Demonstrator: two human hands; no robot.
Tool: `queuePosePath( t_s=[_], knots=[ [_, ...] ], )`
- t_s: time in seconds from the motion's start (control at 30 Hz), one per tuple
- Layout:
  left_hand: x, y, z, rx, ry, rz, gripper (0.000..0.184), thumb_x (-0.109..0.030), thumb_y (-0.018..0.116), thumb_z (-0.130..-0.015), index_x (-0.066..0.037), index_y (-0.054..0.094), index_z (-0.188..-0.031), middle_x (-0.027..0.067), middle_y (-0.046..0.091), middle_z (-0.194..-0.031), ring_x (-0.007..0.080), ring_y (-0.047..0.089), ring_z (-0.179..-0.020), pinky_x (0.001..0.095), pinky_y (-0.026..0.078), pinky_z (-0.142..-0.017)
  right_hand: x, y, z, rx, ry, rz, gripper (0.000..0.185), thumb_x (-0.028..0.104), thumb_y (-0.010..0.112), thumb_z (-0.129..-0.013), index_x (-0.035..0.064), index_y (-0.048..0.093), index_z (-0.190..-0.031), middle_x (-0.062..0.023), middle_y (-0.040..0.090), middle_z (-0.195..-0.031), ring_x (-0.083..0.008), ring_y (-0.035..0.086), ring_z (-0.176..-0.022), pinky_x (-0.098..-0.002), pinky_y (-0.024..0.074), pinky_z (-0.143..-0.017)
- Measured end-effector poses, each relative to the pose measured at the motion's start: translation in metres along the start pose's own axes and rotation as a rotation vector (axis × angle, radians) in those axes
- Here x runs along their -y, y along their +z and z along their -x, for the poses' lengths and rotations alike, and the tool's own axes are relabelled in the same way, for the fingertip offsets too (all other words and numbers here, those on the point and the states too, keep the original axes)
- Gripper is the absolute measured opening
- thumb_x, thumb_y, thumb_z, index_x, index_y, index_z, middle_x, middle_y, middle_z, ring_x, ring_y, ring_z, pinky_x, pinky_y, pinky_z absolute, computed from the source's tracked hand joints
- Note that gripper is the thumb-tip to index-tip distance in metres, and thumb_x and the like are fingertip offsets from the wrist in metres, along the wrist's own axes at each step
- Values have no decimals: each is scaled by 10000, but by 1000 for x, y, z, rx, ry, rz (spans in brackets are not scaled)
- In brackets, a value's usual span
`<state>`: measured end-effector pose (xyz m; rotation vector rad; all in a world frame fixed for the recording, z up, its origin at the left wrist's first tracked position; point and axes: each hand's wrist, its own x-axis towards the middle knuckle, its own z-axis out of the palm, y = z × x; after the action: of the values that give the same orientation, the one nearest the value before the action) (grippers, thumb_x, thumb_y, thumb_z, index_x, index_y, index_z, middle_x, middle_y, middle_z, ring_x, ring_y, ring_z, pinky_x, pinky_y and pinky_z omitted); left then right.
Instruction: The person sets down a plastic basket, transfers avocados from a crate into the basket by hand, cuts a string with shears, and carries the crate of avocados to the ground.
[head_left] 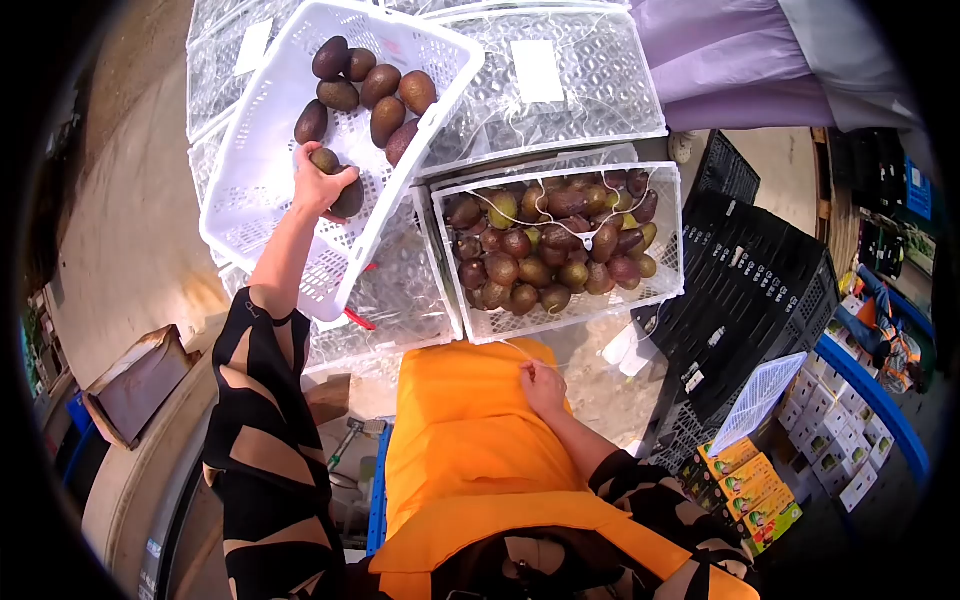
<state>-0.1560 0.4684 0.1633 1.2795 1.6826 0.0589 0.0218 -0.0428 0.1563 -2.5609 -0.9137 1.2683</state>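
Note:
My left hand [322, 188] reaches into a white plastic crate [250, 175], its fingers closed around an avocado [324, 160]. A second dark avocado [348, 200] lies against the thumb side of that hand; whether it is gripped too I cannot tell. Several more avocados [381, 86] rest loose toward the crate's far end. Low in front of the orange apron [470, 420], my right hand [543, 388] is closed, and a thin pale cord runs toward it. What its fingers hold is hidden. Beyond it stands a clear-lined crate [570, 318] full of avocados [552, 250] with white cord across.
Crates covered with bubbled clear plastic [590, 60] sit underneath and behind, one bearing a white paper [538, 72]. Black folded crates [740, 290] are stacked at right. Farther right are fruit boxes [755, 490] and a blue rail [880, 405]. Purple cloth [730, 60] hangs at the back.

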Motion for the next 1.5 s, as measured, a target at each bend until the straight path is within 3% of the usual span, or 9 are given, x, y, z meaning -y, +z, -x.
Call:
queuePosePath(
  t_s=[0.1, 0.23, 0.33, 0.37, 0.47, 0.57, 0.83, 1.07, 1.5],
  knots=[
    [-47, -26, 67, 16, 133, 519, 895, -225, 831, -747, -130, 242, -1415, 189, 490, -1282, 315, 603, -1115, 464, 648, -666, -3, -5, 4, 3, 20, 3, 137, 221, 643, -875, 127, 708, -951, -61, 707, -798, -239, 690, -741, -383, 536, -697],
    [-62, 10, 167, 208, 758, 581, 918, -262, 845, -750, -116, 262, -1444, 164, 496, -1332, 267, 587, -1159, 360, 486, -988, 3, -7, -2, 30, 12, -20, 145, 243, 634, -889, 135, 707, -951, -71, 712, -807, -255, 696, -757, -400, 536, -693],
    [-76, 34, 206, 402, 886, 57, 636, -248, 834, -777, -147, 505, -1312, 113, 489, -1409, 230, 649, -988, 351, 548, -861, 4, -12, -7, 47, 16, 10, 150, 257, 632, -894, 137, 702, -951, -79, 711, -807, -277, 695, -764, -416, 533, -688],
    [-79, 36, 209, 529, 806, -3, 498, -228, 822, -796, -145, 597, -1232, 89, 497, -1421, 207, 667, -915, 341, 562, -811, 2, -13, -9, 48, 19, 30, 153, 262, 631, -895, 137, 700, -950, -82, 710, -806, -285, 694, -765, -422, 532, -686],
    [-73, 26, 140, 55, 704, 270, 156, -111, 704, -907, -68, 696, -1057, 53, 680, -1108, 141, 664, -795, 250, 538, -638, -4, -14, -8, 34, 2, 24, 168, 283, 628, -898, 136, 693, -946, -91, 708, -805, -302, 692, -769, -435, 529, -689],
    [-40, -7, 15, -435, 677, -334, 284, -170, 648, -924, -84, 632, -1195, 143, 631, -1160, 315, 557, -1138, 444, 484, -957, 4, -15, -7, 32, 16, 44, 168, 282, 628, -899, 132, 687, -944, -92, 705, -800, -303, 689, -764, -439, 527, -695],
    [-29, 20, -79, -488, 311, -567, 768, -164, 730, -846, -257, 328, -1493, 138, 463, -1399, 365, 416, -1286, 602, 409, -975, 4, -10, -2, 26, 28, 16, 164, 240, 630, -874, 131, 698, -976, -81, 712, -810, -284, 696, -767, -414, 535, -712],
    [9, 24, -73, -554, 585, -748, 914, -90, 737, -780, -390, 285, -1515, 143, 382, -1388, 360, 454, -1246, 575, 411, -966, 8, -6, -2, 11, 54, 23, 153, 229, 635, -862, 135, 712, -954, -62, 711, -791, -246, 696, -742, -382, 540, -707],
    [-34, 13, -104, -256, 383, -974, 659, -170, 621, -930, -413, 316, -1461, 185, 626, -1081, 372, 697, -944, 441, 576, -811, 6, -3, 2, -7, 34, 4, 151, 205, 642, -851, 119, 713, -952, -63, 703, -783, -236, 690, -725, -366, 541, -698]
  ],
)
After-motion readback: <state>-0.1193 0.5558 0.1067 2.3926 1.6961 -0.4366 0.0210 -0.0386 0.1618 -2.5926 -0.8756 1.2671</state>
